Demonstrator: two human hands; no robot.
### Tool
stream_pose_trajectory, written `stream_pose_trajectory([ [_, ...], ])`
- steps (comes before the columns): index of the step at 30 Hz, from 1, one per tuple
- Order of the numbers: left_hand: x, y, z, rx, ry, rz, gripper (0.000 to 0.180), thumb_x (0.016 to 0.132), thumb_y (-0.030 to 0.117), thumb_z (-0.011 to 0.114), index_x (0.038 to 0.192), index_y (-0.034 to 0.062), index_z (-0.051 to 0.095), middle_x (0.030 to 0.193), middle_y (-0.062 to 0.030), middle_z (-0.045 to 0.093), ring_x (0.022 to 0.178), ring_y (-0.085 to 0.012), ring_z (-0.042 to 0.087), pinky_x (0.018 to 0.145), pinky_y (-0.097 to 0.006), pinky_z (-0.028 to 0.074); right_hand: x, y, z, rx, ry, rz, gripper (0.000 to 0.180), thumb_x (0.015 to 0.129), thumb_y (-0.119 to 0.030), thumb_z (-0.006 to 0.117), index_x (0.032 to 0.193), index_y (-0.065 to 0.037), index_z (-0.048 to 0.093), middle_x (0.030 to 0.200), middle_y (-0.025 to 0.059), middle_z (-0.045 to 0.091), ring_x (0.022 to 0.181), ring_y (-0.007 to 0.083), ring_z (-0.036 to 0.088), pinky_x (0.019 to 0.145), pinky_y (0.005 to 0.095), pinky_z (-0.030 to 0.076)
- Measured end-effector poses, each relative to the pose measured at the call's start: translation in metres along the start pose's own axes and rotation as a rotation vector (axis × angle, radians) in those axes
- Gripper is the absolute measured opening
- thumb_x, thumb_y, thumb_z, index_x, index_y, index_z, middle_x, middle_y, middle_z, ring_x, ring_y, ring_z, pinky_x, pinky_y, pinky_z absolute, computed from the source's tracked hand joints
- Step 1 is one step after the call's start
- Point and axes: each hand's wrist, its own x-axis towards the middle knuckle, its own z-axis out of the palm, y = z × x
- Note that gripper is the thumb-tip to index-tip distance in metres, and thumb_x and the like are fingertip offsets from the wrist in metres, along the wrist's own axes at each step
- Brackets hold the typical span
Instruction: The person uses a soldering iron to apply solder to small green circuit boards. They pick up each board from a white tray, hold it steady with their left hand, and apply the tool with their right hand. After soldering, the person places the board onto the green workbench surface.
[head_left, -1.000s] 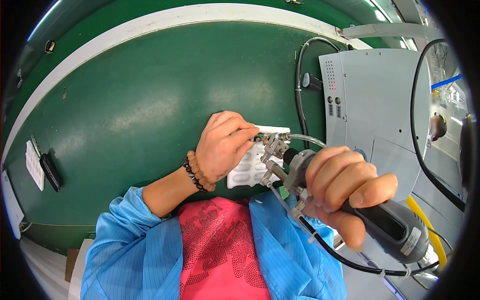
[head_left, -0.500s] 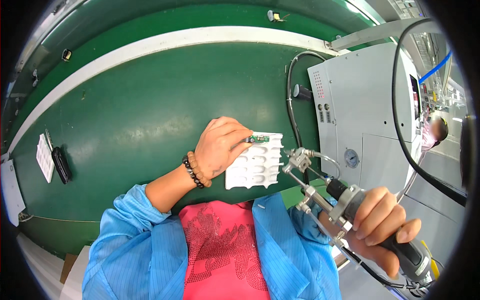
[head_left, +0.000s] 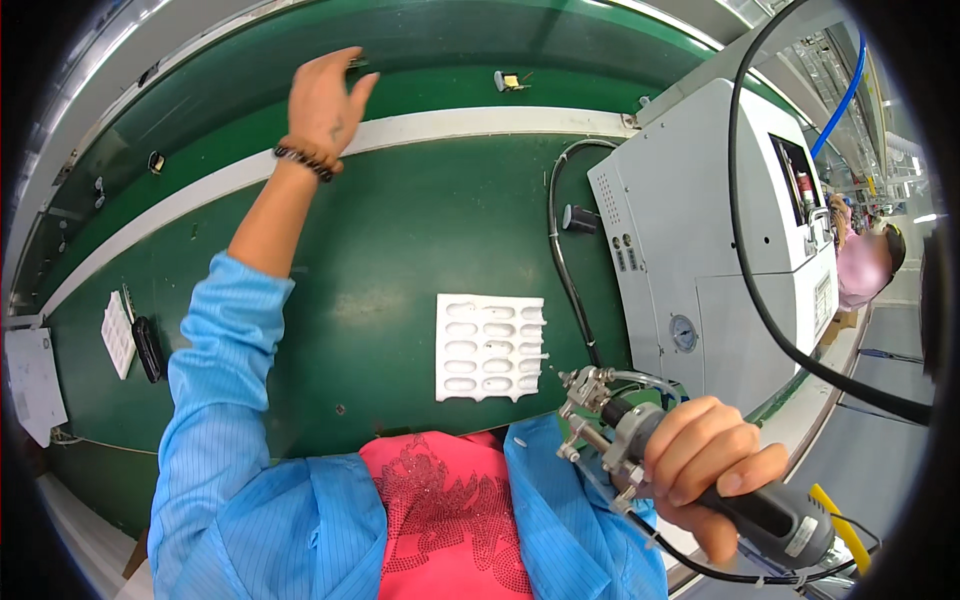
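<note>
My left arm is stretched far forward. Past the white rail, my left hand (head_left: 325, 100) is over the green strip at the back, thumb and fingers apart. A small circuit board (head_left: 356, 64) shows partly beside its fingertips; the rest is hidden, and it does not look gripped. My right hand (head_left: 710, 465) is wrapped round a dark handheld power screwdriver (head_left: 770, 520) with a metal nozzle fitting, clear tubing and a black hose. Its tip points toward a white moulded tray (head_left: 472, 346) with rows of oval hollows, which lies on the green table.
A large grey machine (head_left: 690, 220) with a gauge stands on the right, a black hose (head_left: 560, 250) beside it. Small yellow-and-black parts (head_left: 510, 81) sit on the back strip. Another white tray (head_left: 117, 335) and a black case (head_left: 148, 348) lie far left. A person (head_left: 865, 265) is behind the machine.
My left hand has moved from the tray, where it held the circuit board, to the back strip, and its fingers have opened. My right hand and the screwdriver have shifted slightly left in view.
</note>
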Motion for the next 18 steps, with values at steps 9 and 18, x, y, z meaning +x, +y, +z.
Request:
stream_pose_trajectory([
  [9,0.044,0.065,0.124,-0.196,-0.503,0.312,0.041,0.09,0.02,0.068,0.127,0.0065,0.058,0.121,-0.0159,0.064,0.114,-0.034,0.059,0.1,-0.043,0.048,0.003,0.007,-0.01,0.013,-0.081,0.085,0.047,0.086,-0.036,0.078,0.094,-0.004,0.046,0.064,0.0043,0.056,0.045,0.013,0.055,0.041,0.0255,0.051],
  [18,0.071,0.055,0.159,-0.156,-0.296,0.2,0.025,0.088,0.022,0.069,0.111,0.0118,0.065,0.103,-0.012,0.069,0.102,-0.0336,0.062,0.09,-0.044,0.049,0.013,0.004,-0.008,-0.007,-0.038,0.103,0.044,0.087,-0.033,0.077,0.096,-0.001,0.047,0.066,0.005,0.053,0.045,0.0165,0.052,0.043,0.0276,0.046],
])
